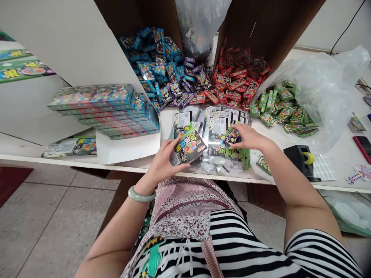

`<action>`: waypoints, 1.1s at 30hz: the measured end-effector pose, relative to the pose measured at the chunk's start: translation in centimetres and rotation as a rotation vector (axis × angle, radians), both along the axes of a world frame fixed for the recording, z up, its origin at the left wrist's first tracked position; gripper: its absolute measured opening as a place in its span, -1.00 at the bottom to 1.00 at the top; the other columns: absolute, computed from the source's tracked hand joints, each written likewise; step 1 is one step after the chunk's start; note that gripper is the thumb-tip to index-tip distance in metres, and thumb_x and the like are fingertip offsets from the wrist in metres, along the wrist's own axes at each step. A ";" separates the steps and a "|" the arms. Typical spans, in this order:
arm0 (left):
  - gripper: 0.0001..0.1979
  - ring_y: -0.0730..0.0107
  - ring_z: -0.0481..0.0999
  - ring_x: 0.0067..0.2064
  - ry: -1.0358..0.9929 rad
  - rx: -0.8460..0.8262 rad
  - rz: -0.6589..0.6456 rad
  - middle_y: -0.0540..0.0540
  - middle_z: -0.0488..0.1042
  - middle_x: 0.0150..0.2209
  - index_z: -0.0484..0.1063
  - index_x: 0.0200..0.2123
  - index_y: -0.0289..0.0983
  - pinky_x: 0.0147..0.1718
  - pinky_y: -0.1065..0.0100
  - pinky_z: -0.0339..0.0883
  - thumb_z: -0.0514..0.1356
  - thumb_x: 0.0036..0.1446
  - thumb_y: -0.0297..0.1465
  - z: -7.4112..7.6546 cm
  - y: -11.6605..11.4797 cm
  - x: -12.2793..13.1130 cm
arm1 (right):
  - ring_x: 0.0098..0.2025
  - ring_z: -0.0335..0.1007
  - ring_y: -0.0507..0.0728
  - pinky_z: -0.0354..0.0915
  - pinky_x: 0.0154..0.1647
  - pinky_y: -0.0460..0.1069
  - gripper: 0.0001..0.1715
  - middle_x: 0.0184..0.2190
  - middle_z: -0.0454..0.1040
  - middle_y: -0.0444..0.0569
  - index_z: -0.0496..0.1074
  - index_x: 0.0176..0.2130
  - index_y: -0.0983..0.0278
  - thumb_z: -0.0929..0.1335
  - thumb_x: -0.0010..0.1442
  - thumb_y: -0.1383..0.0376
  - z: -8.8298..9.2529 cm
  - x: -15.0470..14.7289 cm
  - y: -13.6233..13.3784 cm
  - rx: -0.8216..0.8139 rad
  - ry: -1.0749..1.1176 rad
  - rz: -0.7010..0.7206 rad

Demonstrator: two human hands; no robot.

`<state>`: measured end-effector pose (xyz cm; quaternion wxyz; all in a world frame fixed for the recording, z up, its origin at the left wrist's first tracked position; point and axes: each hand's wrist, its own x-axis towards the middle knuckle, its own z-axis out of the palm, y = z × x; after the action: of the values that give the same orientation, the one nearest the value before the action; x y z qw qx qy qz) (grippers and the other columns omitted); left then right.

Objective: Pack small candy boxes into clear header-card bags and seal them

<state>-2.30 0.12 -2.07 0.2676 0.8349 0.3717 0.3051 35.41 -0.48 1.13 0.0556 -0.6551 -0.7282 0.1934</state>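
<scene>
Striped shirt [246,251] sits nearest; over the counter [337,144], the left hand [165,162] grips 1 flat black packet [189,146], the right hand [249,138] pinches small purple packaging [232,136]. Both look light; the packet, probably slick and bendable, suits an edge hold.

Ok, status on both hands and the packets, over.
Left hand holding black packet. Right hand gripping small purple packaging over flat packets. Tape dispenser off to the right; nothing visibly blocking either hand.

The floor [55,220] is grey-tiled; the table [166,122], white; the wall [315,27], pale.
</scene>
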 end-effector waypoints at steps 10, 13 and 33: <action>-0.01 -0.09 0.33 0.25 0.063 0.097 -0.081 -0.30 0.24 0.21 0.02 0.42 -0.17 0.25 -0.12 0.28 0.39 0.05 -0.03 -0.7 -0.4 1.5 | 0.41 0.08 0.35 0.09 0.41 0.27 -0.11 0.37 0.12 0.23 0.11 0.33 0.27 0.43 0.09 0.25 2.7 -4.4 -6.2 0.369 0.355 0.142; 0.01 -0.11 0.31 0.26 0.077 0.133 -0.131 -0.31 0.23 0.23 -0.03 0.44 -0.16 0.26 -0.14 0.27 0.40 0.05 -0.06 -0.4 -0.4 1.8 | 0.38 0.12 0.34 0.11 0.39 0.29 -0.21 0.34 0.20 0.18 0.22 0.29 0.24 0.40 0.11 0.32 4.8 -5.3 -6.5 0.311 0.296 0.380; -0.02 -0.11 0.29 0.28 0.021 -0.070 -0.338 -0.33 0.26 0.23 0.12 0.39 -0.17 0.28 -0.17 0.23 0.43 -0.01 -0.02 0.0 -1.1 1.4 | 0.33 0.23 0.36 0.21 0.36 0.30 -0.18 0.24 0.38 -0.01 0.29 0.29 0.08 0.49 0.09 0.26 6.4 -6.7 -5.0 0.010 0.266 0.514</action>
<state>-0.91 -0.93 -2.07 0.3402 0.8788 0.2394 0.2338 28.75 -5.52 7.51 0.1028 -0.4177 -0.8576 0.2819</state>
